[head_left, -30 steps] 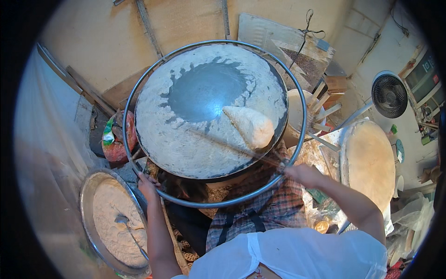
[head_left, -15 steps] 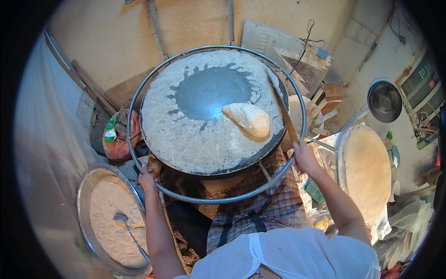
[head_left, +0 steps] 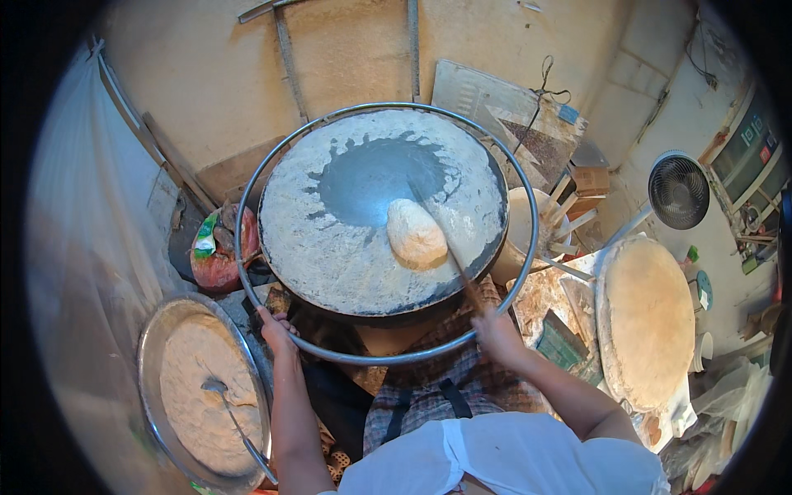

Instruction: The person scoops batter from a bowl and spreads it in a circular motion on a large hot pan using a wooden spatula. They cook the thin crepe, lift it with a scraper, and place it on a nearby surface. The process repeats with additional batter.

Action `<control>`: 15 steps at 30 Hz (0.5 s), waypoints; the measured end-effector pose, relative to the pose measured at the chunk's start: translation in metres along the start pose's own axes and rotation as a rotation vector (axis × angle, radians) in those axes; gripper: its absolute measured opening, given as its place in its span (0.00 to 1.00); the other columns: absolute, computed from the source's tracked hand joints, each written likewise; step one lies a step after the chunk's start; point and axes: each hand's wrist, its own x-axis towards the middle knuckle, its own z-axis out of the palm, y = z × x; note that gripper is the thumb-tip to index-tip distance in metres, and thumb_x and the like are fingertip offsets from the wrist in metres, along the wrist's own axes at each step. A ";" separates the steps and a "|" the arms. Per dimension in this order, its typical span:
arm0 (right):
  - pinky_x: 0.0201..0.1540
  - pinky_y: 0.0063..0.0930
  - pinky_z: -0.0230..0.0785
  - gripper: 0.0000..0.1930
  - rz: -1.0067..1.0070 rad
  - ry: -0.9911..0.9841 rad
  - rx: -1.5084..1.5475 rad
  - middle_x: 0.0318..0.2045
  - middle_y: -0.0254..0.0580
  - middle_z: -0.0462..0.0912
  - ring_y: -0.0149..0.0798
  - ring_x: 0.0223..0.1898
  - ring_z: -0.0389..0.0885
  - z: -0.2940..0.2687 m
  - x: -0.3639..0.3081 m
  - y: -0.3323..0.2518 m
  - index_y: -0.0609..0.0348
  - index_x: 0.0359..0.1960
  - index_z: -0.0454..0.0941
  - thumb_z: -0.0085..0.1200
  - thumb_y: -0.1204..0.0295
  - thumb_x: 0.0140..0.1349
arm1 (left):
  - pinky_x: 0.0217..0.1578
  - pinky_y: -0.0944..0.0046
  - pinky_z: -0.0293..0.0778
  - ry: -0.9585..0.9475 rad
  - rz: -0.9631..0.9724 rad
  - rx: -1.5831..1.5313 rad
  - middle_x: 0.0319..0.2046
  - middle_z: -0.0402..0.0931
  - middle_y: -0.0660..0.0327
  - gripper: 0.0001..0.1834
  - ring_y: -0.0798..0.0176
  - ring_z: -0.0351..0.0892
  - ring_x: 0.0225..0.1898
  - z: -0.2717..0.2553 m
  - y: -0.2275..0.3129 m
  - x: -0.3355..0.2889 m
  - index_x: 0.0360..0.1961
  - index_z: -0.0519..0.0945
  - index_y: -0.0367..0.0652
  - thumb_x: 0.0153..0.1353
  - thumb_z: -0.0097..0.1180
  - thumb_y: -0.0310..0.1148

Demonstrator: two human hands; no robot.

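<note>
A large round griddle (head_left: 289,194) carries a thin pale coat of batter, with a bare dark patch toward its far middle. On it sits a rounded lump of dough (head_left: 415,235), right of centre. My right hand (head_left: 497,337) is closed round the handle of a long flat scraper (head_left: 458,268), slightly blurred, whose blade slants up over the griddle along the lump's right side. A metal hoop (head_left: 371,360) encircles the griddle. My left hand (head_left: 278,328) grips this hoop at its near left; part of the fingers is hidden.
At the lower left stands a metal basin (head_left: 148,388) of batter with a ladle (head_left: 216,386) in it. On the right lies a stack of thin round flatbreads (head_left: 648,318). Behind it is a fan (head_left: 678,190). A red sack (head_left: 216,266) sits left of the griddle.
My right hand and the scraper have swung left and nearer to me. The dough lump has shifted left and become rounder. My left hand keeps its hold on the hoop.
</note>
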 end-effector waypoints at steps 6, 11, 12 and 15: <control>0.39 0.55 0.70 0.18 -0.099 -0.052 0.037 0.29 0.69 0.78 0.67 0.35 0.78 -0.027 0.021 -0.033 0.70 0.39 0.65 0.44 0.61 0.66 | 0.11 0.62 0.61 -0.010 -0.006 -0.076 0.10 0.60 0.64 0.34 0.62 0.62 0.10 -0.012 -0.028 -0.031 0.26 0.71 0.39 0.65 0.35 0.63; 0.39 0.54 0.69 0.18 0.072 -0.094 0.033 0.29 0.73 0.77 0.68 0.35 0.78 -0.018 -0.010 -0.038 0.71 0.39 0.66 0.44 0.61 0.66 | 0.14 0.63 0.71 -0.299 -0.043 0.004 0.15 0.73 0.54 0.35 0.57 0.73 0.14 -0.012 -0.041 -0.106 0.31 0.74 0.34 0.66 0.33 0.61; 0.40 0.56 0.68 0.18 0.006 -0.088 0.142 0.29 0.76 0.76 0.68 0.36 0.77 -0.002 -0.012 -0.044 0.71 0.37 0.66 0.45 0.62 0.66 | 0.14 0.63 0.72 -0.344 -0.023 0.048 0.16 0.76 0.52 0.36 0.55 0.75 0.14 -0.008 -0.053 -0.114 0.31 0.74 0.33 0.67 0.32 0.61; 0.38 0.53 0.69 0.18 -0.077 -0.108 0.028 0.28 0.70 0.77 0.67 0.35 0.77 -0.010 0.012 -0.053 0.70 0.38 0.67 0.46 0.61 0.66 | 0.15 0.65 0.73 -0.394 -0.140 0.129 0.19 0.78 0.51 0.37 0.57 0.78 0.16 -0.005 -0.054 -0.157 0.32 0.75 0.31 0.66 0.33 0.61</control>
